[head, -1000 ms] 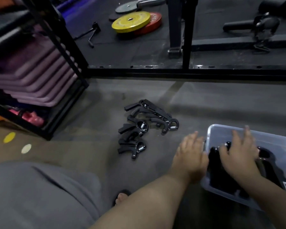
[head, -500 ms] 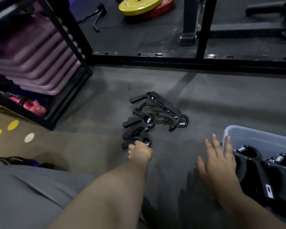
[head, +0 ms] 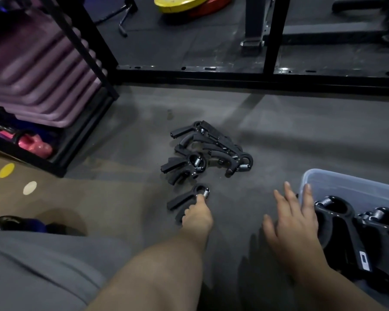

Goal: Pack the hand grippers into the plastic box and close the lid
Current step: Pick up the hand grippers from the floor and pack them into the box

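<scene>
Several hand grippers [head: 202, 151], grey gym floor [head: 301, 135]

A grey floor [head: 301, 140] is seen, and a pile of black hand grippers [head: 202, 151] is heaped on it near the middle. A single hand gripper [head: 184, 199] is set just in front of the pile, apart from it. A clear plastic box [head: 346, 182] is placed at the right. A black rack [head: 54, 169] is stood at the left, beside a tan mat [head: 76, 198]. Farther back, black rubber matting [head: 189, 48] is laid, and a yellow weight plate [head: 180, 2] and a red weight plate [head: 218, 5] are rested on it.
</scene>
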`<state>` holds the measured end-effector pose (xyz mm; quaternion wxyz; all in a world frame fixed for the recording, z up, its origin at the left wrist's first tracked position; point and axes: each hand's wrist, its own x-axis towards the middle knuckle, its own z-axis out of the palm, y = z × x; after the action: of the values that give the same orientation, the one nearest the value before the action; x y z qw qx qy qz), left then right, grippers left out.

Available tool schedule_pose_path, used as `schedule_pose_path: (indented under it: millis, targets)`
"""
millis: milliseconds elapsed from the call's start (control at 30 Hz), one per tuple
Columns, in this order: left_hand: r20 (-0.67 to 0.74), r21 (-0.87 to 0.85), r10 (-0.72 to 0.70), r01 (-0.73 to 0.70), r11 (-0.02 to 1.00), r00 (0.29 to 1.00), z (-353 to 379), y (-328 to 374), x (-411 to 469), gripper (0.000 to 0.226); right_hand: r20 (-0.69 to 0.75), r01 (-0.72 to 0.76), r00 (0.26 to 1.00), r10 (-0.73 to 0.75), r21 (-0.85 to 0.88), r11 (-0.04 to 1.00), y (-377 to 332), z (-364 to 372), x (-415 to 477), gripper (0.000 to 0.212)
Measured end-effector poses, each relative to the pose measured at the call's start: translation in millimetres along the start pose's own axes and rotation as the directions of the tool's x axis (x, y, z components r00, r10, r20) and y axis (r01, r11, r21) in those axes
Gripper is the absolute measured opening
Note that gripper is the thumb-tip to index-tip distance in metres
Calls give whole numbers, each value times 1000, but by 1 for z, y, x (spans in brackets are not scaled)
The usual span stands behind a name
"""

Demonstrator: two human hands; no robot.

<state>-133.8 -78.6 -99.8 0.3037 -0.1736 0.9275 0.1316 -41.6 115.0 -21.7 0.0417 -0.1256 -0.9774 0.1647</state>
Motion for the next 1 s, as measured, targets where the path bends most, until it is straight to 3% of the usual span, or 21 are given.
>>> schedule_pose_path:
  millis: [133, 200, 267, 367, 433, 667, 900, 1000]
  targets:
    - [50, 29, 148, -150, 988, 988, 17, 9, -17, 29, -6, -5, 1000, 5, 5, 1000, 0, 1, -1, 65]
    - [-172, 87, 182, -169, 982, 968, 19, 15, -22, 32, 8, -16, 1000, 16, 19, 1000, 0, 0, 0, 64]
    - [-354, 113, 109, -73, 991, 929, 16, 14, -24, 35, 9, -18, 1000, 18, 27, 999, 0, 1, 0, 64]
    - [-325, 82, -103, 136, 987, 940, 15, 3, -20, 34, -1, -8, 1000, 8, 13, 1000, 1, 2, 0, 64]
    - [-328, 79, -151, 187, 979, 933, 17, -3, -17, 31, 15, -19, 1000, 19, 18, 1000, 1, 1, 0, 64]
    - [-345, 100, -131, 176, 979, 929, 23, -6, -15, 27, 38, -23, 999, 22, 35, 999, 0, 0, 0, 64]
    - [-247, 165, -100, 144, 976, 964, 27, -12, -14, 33, 48, -39, 998, 37, 46, 998, 0, -1, 0, 65]
    - [-373, 200, -31, 113, 973, 927, 27, -11, -15, 19, 42, -30, 999, 28, 46, 998, 1, 0, 0, 64]
